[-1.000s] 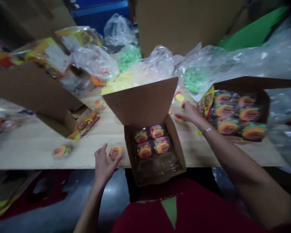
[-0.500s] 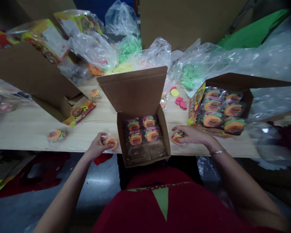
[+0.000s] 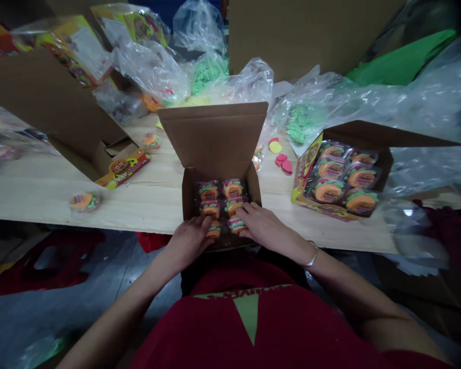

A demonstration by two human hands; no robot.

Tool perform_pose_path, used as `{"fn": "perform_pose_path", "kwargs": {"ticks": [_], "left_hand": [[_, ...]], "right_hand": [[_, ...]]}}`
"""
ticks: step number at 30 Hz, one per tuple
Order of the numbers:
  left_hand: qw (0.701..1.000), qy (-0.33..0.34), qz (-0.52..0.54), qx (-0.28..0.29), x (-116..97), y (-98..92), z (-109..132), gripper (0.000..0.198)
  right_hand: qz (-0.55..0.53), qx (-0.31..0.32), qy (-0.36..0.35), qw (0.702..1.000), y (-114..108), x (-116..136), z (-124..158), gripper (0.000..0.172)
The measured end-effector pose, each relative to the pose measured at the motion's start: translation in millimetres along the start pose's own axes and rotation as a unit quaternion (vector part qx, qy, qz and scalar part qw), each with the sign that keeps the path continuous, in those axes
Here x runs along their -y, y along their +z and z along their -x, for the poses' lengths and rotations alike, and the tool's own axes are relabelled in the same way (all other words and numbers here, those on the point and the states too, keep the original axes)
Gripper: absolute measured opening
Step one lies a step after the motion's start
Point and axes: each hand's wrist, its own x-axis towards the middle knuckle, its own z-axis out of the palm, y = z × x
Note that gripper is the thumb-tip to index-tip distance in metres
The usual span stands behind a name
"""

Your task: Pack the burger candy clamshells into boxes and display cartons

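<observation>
An open cardboard box is in front of me at the table's near edge, its lid raised at the back. Inside, clear-packed toy burgers stand in two columns. My left hand reaches over the front left of the box, its fingers closed on a packed toy burger in the front row. On the other side my right hand grips the front-row toy burger at the right. The fingers partly cover both packs and the box's front edge.
At the right stands another open box filled with packed toy burgers. An open box is at the left, near a loose packed burger. Yellow and pink pieces lie behind. Plastic bags line the back.
Both hands have moved inward from either side of the middle box, bringing one packed toy burger each from the table into its front row. The view has shifted slightly.
</observation>
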Motion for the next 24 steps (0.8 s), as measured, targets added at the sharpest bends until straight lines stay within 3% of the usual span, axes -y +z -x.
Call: {"fn": "perform_pose_path", "kwargs": {"ticks": [6, 11, 14, 16, 20, 24], "left_hand": [[0.996, 0.018, 0.082, -0.005, 10, -6.5, 7, 0.027], [0.998, 0.031, -0.049, -0.017, 8, 13.6, 10, 0.023], [0.986, 0.047, -0.145, -0.063, 6, 24.5, 13, 0.036], [0.980, 0.049, -0.182, -0.065, 3, 25.6, 13, 0.040], [0.981, 0.051, -0.186, -0.017, -6, 15.6, 13, 0.040], [0.990, 0.095, -0.097, -0.033, -3, -7.0, 17, 0.039]], "right_hand": [[-0.052, 0.017, 0.024, 0.998, -7, -11, 2, 0.028], [-0.055, 0.014, 0.035, 0.998, 10, -8, 5, 0.030], [-0.033, 0.037, 0.027, 0.998, 18, -5, 7, 0.036], [-0.008, 0.042, 0.018, 0.999, 22, -3, 7, 0.037], [0.047, 0.010, 0.003, 0.999, 36, -4, 7, 0.038], [0.069, -0.046, -0.020, 0.996, 59, -8, 12, 0.038]]}}
